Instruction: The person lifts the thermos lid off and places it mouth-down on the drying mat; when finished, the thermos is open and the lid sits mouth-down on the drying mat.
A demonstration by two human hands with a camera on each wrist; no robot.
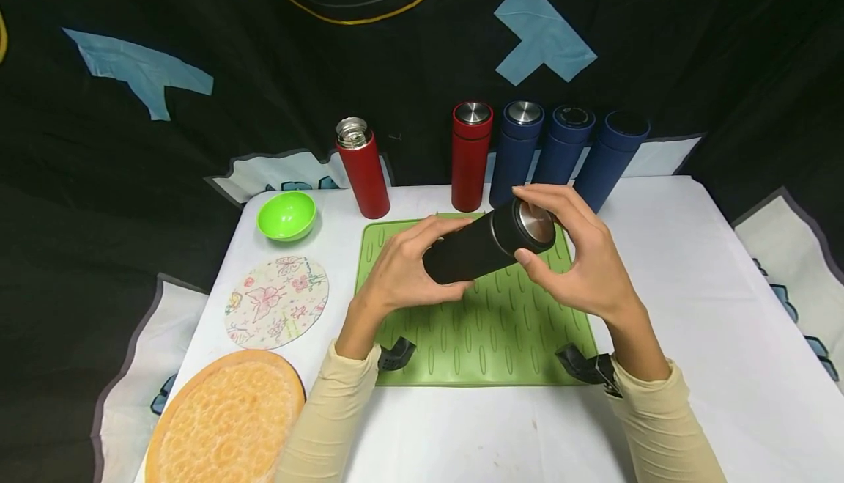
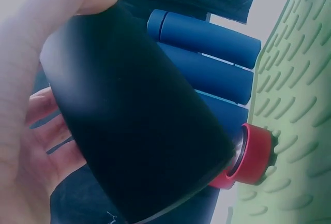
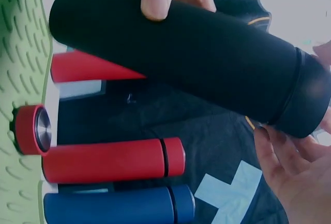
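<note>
A black thermos [image 1: 464, 254] with a steel-topped cap [image 1: 536, 222] is held tilted above the green ribbed mat [image 1: 455, 351], its cap end up and to the right. My left hand [image 1: 404, 269] grips the body near the base, thumb on one side and fingers on the other. At the other end, my right hand [image 1: 585, 267] holds the cap between thumb and fingertips. In the right wrist view a loose red cap [image 3: 27, 130] lies on the mat; the black thermos hides it from the head view. An uncapped red thermos [image 1: 366, 181] shows its steel mouth at the back.
Along the back edge stand a capped red thermos [image 1: 469, 164] and several blue thermoses, the rightmost blue thermos [image 1: 605, 168] leaning in view. On the left are a green bowl [image 1: 286, 217], a round floral mat [image 1: 277, 303] and a round bread-patterned pad [image 1: 224, 424]. Dark cloth hangs behind.
</note>
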